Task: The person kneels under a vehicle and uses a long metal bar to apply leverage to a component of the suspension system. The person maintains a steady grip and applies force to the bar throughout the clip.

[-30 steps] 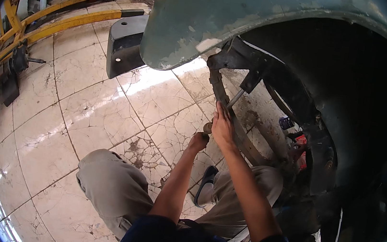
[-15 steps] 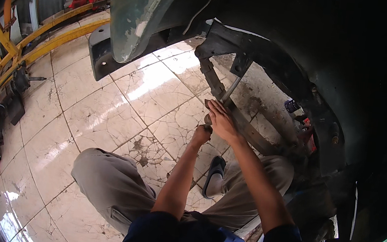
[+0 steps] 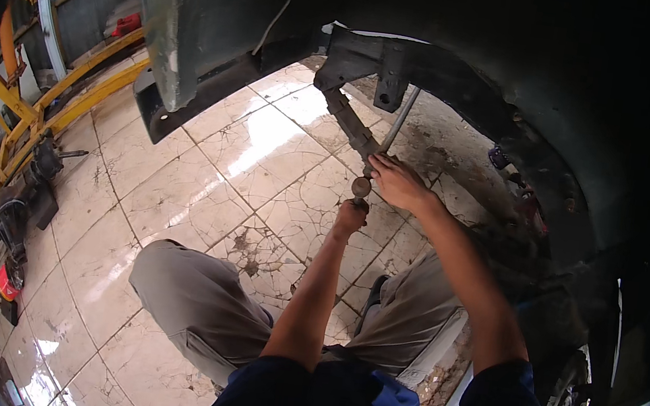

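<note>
A hammer with a round, rust-brown face [image 3: 361, 187] is gripped in my left hand [image 3: 352, 216], its fingers closed on the handle just below the head. The hammer head is close to the fingers of my right hand [image 3: 402, 186]. Those fingers lie stretched out against a dark leaf spring [image 3: 349, 127], near where a grey rod [image 3: 402, 119] passes behind it. The spring slants from a bracket on the vehicle frame [image 3: 351, 58] down beneath my right hand, which hides part of it. Whether the right fingertips pinch anything small is hidden.
A dark wheel arch [image 3: 506, 112] curves over the work area, with a peeling body panel edge [image 3: 173, 63] at upper left. Yellow steel lifting equipment [image 3: 98, 98] and dark mechanical parts [image 3: 43, 168] line the left. Cracked tiles [image 3: 174, 176] cover the floor between my knees.
The view has shifted slightly. My left hand has turned the hammer so its round face shows. The right hand's fingers have drawn in from lying flatter along the leaf spring.
</note>
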